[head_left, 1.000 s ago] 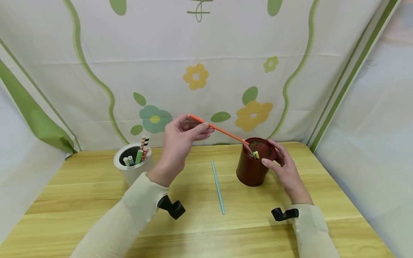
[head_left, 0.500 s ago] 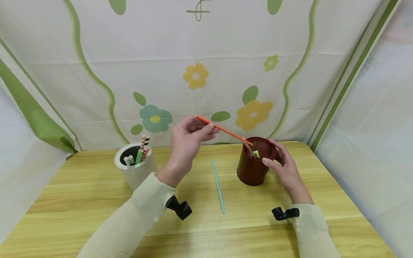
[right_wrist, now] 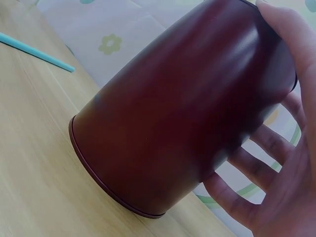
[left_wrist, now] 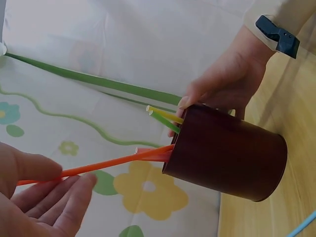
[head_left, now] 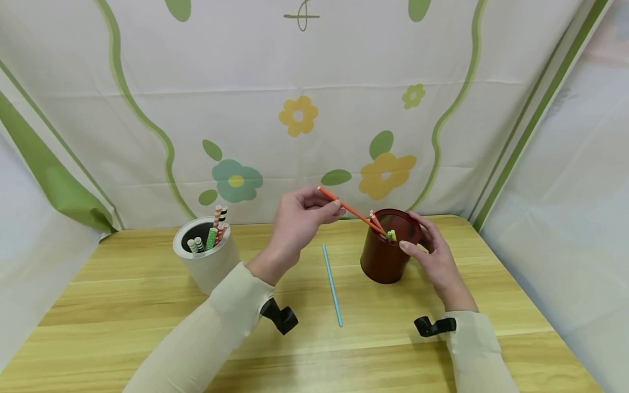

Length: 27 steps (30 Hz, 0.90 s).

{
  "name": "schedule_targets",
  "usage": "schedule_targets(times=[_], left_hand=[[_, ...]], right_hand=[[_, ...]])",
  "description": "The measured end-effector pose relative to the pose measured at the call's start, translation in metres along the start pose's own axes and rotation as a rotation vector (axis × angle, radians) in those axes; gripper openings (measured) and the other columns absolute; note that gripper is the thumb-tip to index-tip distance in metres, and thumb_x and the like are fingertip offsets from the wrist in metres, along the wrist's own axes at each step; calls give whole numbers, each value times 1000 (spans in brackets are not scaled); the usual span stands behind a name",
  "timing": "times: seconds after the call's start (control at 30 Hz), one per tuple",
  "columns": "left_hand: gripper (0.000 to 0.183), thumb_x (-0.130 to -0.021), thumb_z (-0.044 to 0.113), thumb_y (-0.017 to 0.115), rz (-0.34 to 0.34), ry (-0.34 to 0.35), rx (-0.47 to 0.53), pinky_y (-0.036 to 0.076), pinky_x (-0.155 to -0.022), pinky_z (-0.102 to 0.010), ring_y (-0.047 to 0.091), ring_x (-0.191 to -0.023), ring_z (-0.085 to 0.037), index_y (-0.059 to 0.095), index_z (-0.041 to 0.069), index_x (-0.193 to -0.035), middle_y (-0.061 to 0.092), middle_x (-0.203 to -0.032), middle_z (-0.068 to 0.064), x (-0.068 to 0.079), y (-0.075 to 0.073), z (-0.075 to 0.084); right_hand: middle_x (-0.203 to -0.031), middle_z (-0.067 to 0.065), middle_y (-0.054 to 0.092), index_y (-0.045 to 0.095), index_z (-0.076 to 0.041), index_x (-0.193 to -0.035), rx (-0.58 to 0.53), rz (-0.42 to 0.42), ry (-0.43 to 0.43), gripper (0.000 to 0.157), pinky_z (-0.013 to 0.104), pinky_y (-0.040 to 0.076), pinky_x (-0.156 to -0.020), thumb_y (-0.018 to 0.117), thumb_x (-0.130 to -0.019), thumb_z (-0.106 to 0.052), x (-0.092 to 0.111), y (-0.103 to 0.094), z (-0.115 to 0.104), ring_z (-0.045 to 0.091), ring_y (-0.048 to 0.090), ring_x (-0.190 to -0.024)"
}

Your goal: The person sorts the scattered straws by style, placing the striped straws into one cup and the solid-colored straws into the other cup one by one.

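Note:
An orange paper straw (head_left: pixel 351 209) slants down to the right, pinched near its upper end between the thumb and fingers of my left hand (head_left: pixel 300 224). Its lower end is inside the mouth of a dark red cylindrical can (head_left: pixel 385 262). Around the can's right side curls my right hand (head_left: pixel 434 262), thumb at the rim, gripping it. Pink straws (left_wrist: pixel 153 154), a green straw (left_wrist: pixel 164 121) and a yellow straw (left_wrist: pixel 167 114) poke out of the can; their lower parts are hidden. The can stands upright on the wooden table (head_left: pixel 393 355).
A light blue straw (head_left: pixel 332 285) lies on the table between the two containers. At the left stands a white cup (head_left: pixel 206 267) with several striped and dotted straws. A floral curtain (head_left: pixel 319 65) rises behind the table's far edge.
My left hand has moved right and slightly down with the orange straw. The straw's lower end has gone from over the can's rim into its mouth. My right hand has stayed still.

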<state>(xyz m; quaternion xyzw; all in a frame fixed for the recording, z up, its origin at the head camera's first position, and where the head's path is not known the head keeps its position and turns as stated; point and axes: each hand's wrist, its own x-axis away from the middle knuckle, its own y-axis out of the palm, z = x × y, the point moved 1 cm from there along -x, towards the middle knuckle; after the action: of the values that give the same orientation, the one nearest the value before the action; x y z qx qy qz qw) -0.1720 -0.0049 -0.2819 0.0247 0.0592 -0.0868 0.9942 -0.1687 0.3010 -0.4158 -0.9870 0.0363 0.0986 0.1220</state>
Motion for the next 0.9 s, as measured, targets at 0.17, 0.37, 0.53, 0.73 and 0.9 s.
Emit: schedule_targets(times=[0.17,0.37,0.53,0.73,0.9], left_hand=[[11,-100,6,76,-89,-95,-101,65,-93,-37,81,-93,-20,78,0,-109,81,-105,-16,-4,1,-2],[11,-99,5,77,-145,-154,-149,66,-88,-34,81,-92,-22,77,-2,-108,81,-106,-20,-10,6,-3],[10,-98,6,78,-161,-176,-169,66,-86,-33,81,-90,-21,77,0,-106,82,-103,-17,-15,14,-6],[9,-99,5,77,-176,-183,-171,66,-85,-33,81,-88,-21,78,-1,-106,82,-102,-18,-19,20,-15],[10,-99,5,76,-185,-200,-138,66,-87,-35,81,-88,-20,78,-2,-107,82,-102,-19,-21,22,-26]], right_hand=[[-139,-19,60,43,-30,-165,-1,4,6,69,13,50,-94,73,-104,-17,0,1,-1,8,54,-126],[-138,-19,60,44,-29,-165,-16,4,5,69,13,51,-94,73,-104,-16,-1,3,0,8,55,-125],[-139,-19,60,44,-29,-165,-15,0,-2,68,13,51,-94,73,-104,-17,-2,3,1,9,54,-126],[-139,-19,60,45,-29,-164,-24,1,-2,68,13,51,-94,73,-104,-16,-1,3,-1,9,54,-125],[-139,-17,60,44,-28,-165,-32,2,1,69,13,51,-94,73,-104,-14,0,3,-2,10,54,-125]])
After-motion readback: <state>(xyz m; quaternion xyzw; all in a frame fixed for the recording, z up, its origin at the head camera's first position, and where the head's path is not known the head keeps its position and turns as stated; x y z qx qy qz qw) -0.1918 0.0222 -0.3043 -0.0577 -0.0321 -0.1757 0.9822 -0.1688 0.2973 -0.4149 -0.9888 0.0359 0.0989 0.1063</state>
